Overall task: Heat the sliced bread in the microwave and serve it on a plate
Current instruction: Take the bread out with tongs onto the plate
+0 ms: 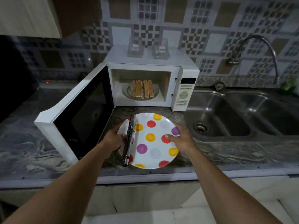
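Bread (142,88) stands in two bunches of slices, on edge, on the round turntable (127,94) inside the microwave (186,73). Its door (80,113) is swung wide to your left.

In front of the microwave a white plate (152,152) with red, yellow and purple dots is on or just above the counter (32,143); you cannot tell which from here. You hold it at both sides, hands well apart. Your left hand (111,139) curls round the left rim, and your right hand (181,138) grips the right rim with the thumb pressed on top. Metal tongs (129,139) lie lengthwise across the plate's left part, just beside your left thumb, with their handle end past the near rim.

The control panel (184,94) at the microwave's right has a dark display and rows of buttons, but its lettering is too small to read. Two clear jars (135,47) stand side by side on top of the microwave. Each carries a white barcode sticker (162,49) whose print is blurred.

The counter is dark stone with pale swirling veins. To your right it holds a steel double sink (226,110) with a round drain (200,127) in the nearer bowl. A tap (258,46) with a curved flexible neck rises behind it. The wall (218,21) is tiled in grey, brown and white squares and checks. A small red light (47,82) glows at the counter's back left, and a pale cupboard (24,15) hangs at the upper left. The room is dim.
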{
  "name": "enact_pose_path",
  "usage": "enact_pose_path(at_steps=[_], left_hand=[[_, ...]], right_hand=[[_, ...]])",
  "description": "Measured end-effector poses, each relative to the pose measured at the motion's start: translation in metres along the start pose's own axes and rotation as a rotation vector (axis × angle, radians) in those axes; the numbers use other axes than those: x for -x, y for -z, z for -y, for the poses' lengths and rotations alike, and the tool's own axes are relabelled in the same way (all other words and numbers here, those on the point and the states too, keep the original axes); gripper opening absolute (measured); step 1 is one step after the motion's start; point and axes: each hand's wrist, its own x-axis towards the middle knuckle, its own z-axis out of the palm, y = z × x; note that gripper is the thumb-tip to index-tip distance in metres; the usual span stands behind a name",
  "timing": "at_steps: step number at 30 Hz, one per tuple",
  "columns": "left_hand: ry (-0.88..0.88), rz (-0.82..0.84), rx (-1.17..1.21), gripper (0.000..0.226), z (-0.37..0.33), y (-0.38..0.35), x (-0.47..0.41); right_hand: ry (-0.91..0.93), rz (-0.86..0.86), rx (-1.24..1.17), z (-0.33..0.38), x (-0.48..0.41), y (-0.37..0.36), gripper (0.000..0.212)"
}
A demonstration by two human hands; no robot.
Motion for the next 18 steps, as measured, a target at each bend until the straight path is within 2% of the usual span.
enact_pose_path(at_steps=[5,9,12,18], left_hand=[[0.016,-0.039,-0.061,0.051,0.002,-0.016,-0.042],[-0.034,-0.101,-0.129,0.055,0.012,-0.019,-0.070],[-0.014,-0.089,-0.224,0.056,0.016,-0.019,-0.082],[0.030,-0.088,-0.256,0.059,0.019,-0.026,-0.103]], right_hand=[[-0.032,0.019,0.042,-0.016,-0.043,-0.014,0.042],[-0.033,0.025,0.071,-0.031,-0.073,-0.028,0.053],[-0.045,0.033,0.095,-0.037,-0.085,-0.035,0.056],[-0.045,0.043,0.189,-0.049,-0.105,-0.043,0.059]])
